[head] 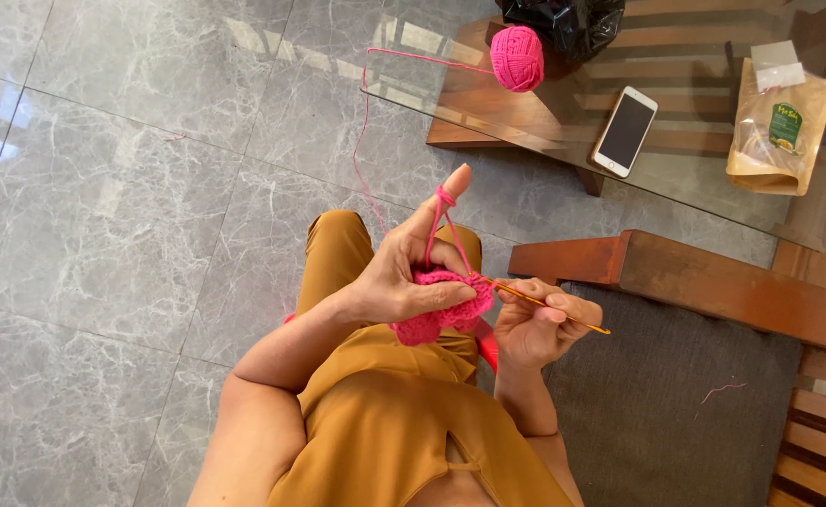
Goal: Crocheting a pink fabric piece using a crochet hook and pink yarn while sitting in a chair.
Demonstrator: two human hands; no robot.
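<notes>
Mustard-coloured clothing (385, 422) fills the bottom of the view, nearest the camera, worn by the person seated over a grey marbled floor (103, 235). Just above it sits the pink crochet piece (441, 314), held over the lap between both hands.

Left hand (404, 272): thumb and curled fingers pinched closed on the upper edge of the crochet piece; index finger extended upward, with the pink yarn strand (366, 141) looped over it near the tip. Forearm comes in from lower left.

Right hand (540, 324): fingers closed around a thin golden crochet hook (544, 305), hook lying nearly level, its tip meeting the crochet piece at the right edge, its tail projecting right past the hand.

Yarn strand runs from the raised finger up across the floor, over the edge of a glass table (695, 188), to a pink yarn ball (516, 58) resting on the glass. Also on the table: black plastic bag (563, 21) touching the ball's upper right, white smartphone (625, 131) face up, brown paper pouch (779, 127) further right. Wooden chair with dark seat cushion (676, 385) beside the right hand; a loose pink thread scrap (721, 388) lies on the cushion.
</notes>
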